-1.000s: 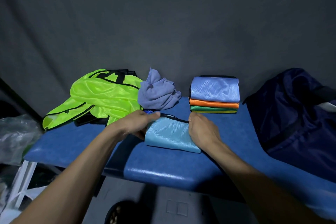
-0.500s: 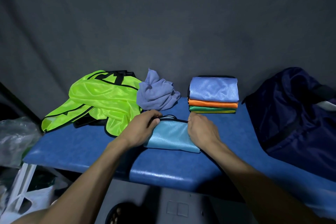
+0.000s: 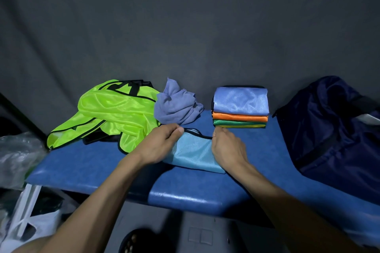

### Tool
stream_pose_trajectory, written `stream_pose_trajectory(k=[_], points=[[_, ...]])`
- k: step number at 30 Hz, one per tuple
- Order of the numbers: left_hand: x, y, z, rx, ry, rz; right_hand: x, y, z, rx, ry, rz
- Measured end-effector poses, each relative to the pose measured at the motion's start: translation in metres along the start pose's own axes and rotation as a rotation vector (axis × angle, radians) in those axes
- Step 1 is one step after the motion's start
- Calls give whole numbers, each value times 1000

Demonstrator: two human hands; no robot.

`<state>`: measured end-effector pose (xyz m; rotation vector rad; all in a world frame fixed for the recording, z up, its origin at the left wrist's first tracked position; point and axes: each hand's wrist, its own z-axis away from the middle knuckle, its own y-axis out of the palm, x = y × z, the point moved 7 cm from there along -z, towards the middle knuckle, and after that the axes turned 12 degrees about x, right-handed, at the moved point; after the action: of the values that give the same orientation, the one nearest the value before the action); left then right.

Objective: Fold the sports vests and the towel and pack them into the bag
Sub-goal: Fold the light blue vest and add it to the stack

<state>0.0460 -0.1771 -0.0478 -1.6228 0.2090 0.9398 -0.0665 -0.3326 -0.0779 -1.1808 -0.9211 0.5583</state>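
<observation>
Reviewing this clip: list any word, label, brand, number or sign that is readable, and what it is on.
None can be read in this frame.
Folded vests, neon vests, light blue vest under both hands: plain fabric, no print showing.
Towel: plain.
Bag: dark; a pale patch at its right edge shows no legible text.

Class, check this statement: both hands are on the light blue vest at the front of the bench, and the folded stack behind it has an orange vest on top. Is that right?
Not quite. The head view shows the folded stack topped by a blue vest; the orange vest lies directly under it. The rest holds: the left hand and right hand are on the light blue vest.
</observation>
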Motion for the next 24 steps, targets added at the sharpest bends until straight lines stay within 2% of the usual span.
stream_pose_trajectory(k=[6,8,11,13,15,20,24], points=[[28,5,-6,19,-199,92,-2,0,3,10,18,-36],[33,7,-8,19,-250,4,-3,0,3,12,25,-48],[35,11,-13,-29,-309,-254,-7,0,3,2,11,-94],[36,11,-13,-71,-325,-323,-8,-1,3,-6,-26,-132],[34,10,-14,-104,-254,-327,-8,-2,5,-13,-68,-162],[18,11,-9,-166,150,-211,-7,-3,10,-66,-139,-170],[12,14,-8,-87,209,-193,-6,-4,9,-79,-138,-175]])
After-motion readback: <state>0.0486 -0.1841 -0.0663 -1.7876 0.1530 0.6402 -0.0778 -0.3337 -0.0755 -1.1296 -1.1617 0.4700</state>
